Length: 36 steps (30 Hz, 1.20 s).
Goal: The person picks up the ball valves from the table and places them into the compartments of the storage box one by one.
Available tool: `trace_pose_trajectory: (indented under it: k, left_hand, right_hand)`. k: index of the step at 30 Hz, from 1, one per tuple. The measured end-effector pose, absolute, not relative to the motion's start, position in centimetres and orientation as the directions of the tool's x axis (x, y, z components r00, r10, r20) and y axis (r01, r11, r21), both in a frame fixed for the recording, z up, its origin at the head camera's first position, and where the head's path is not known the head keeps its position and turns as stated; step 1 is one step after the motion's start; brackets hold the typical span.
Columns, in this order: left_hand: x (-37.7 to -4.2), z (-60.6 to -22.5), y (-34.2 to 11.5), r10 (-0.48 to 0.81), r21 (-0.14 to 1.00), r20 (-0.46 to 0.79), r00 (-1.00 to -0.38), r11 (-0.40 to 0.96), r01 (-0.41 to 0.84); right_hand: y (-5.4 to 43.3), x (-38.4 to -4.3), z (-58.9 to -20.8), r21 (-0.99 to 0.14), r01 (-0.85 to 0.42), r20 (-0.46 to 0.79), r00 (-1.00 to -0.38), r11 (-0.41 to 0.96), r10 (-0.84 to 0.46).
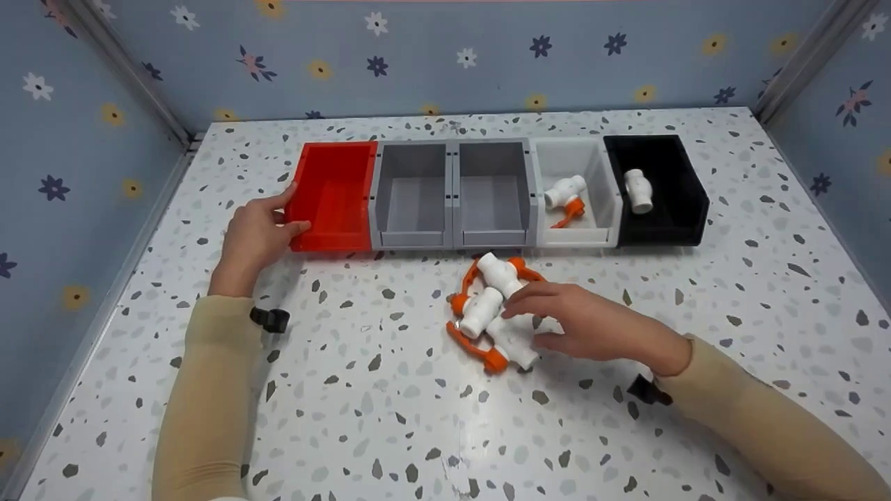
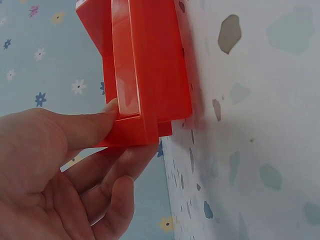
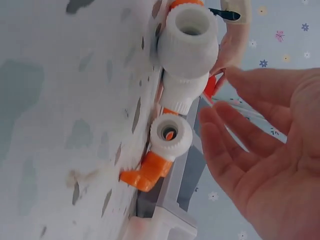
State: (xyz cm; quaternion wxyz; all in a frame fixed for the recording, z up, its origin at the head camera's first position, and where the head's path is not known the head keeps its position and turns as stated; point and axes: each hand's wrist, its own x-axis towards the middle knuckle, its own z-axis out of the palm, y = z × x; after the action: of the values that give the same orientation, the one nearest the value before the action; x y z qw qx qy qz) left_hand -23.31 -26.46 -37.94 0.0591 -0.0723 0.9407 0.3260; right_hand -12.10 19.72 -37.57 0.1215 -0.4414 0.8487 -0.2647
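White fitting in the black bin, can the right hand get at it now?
Probably yes: the right hand holds nothing, the black bin is open on top, and nothing covers the white fitting.

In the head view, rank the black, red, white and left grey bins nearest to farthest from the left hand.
1. Red bin, at the row's left end, held by the left hand.
2. Left grey bin, second from left.
3. White bin, second from right.
4. Black bin, right end.

Red bin (image 1: 338, 241) stands leftmost; 3 white, orange-handled valves (image 1: 481, 313) lie clustered.
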Motion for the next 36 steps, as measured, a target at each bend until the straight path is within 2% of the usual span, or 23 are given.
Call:
trace_pose_trajectory:
  k: [5, 8, 26, 36]
  left_hand:
    - [-23.29, -37.93, -26.53, -0.100, 0.613, -0.171, -0.980, 0.768, -0.185]
    - [-23.30, -37.86, -26.54, -0.102, 0.617, -0.175, -0.979, 0.763, -0.190]
    - [-23.23, -37.86, -26.41, -0.103, 0.612, -0.170, -0.980, 0.768, -0.187]
    - [-23.26, -37.80, -26.42, -0.104, 0.613, -0.181, -0.978, 0.766, -0.195]
  right_hand:
    - [19.37, -11.67, -37.91, -0.568, -0.702, -0.016, -0.513, 0.430, -0.858]
    - [19.23, -11.44, -38.00, -0.559, -0.710, -0.032, -0.497, 0.428, -0.867]
    - [18.97, -11.61, -37.98, -0.523, -0.725, -0.066, -0.491, 0.449, -0.869]
    - [18.83, -11.73, -37.93, -0.551, -0.699, -0.114, -0.479, 0.457, -0.870]
